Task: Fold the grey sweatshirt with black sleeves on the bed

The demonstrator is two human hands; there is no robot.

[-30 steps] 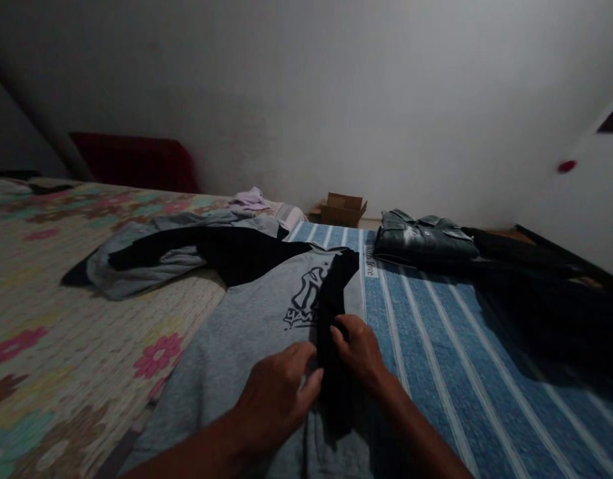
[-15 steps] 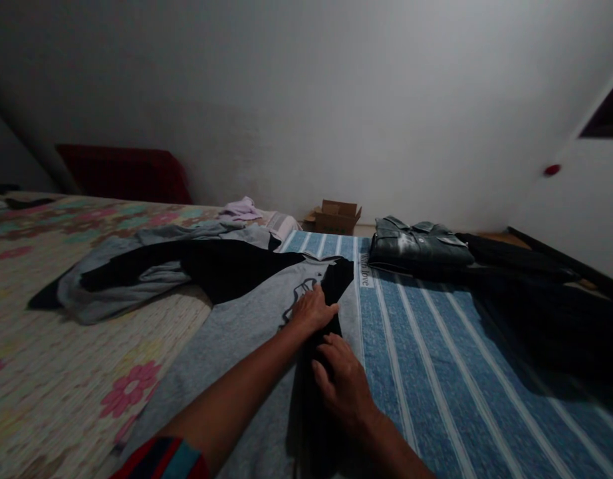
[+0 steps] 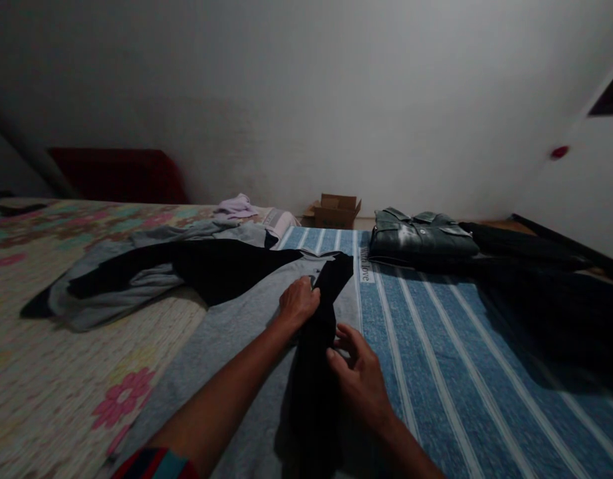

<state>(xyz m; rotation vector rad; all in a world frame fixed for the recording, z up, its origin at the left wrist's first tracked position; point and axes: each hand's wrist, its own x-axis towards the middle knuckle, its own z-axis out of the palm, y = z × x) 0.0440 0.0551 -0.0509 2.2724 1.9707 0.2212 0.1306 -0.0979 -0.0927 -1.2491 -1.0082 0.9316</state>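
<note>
A grey shirt with black sleeves lies spread in front of me. Its right-hand black sleeve is folded inward and runs down along the body. My left hand is closed at the sleeve's left edge near the shoulder, covering most of the chest print. My right hand rests by the sleeve's right edge, fingers curved and apart from the thumb, fingertips at the cloth. The other black sleeve stretches out to the left.
Beneath the shirt are a blue striped cloth and a flowered bedspread. A folded grey denim jacket and dark clothes lie to the right. Grey clothing is at left. A cardboard box stands by the wall.
My left hand has drawn back slightly to the left and closed at the sleeve's edge. The right hand has shifted a little right, and more of the black sleeve shows between them.
</note>
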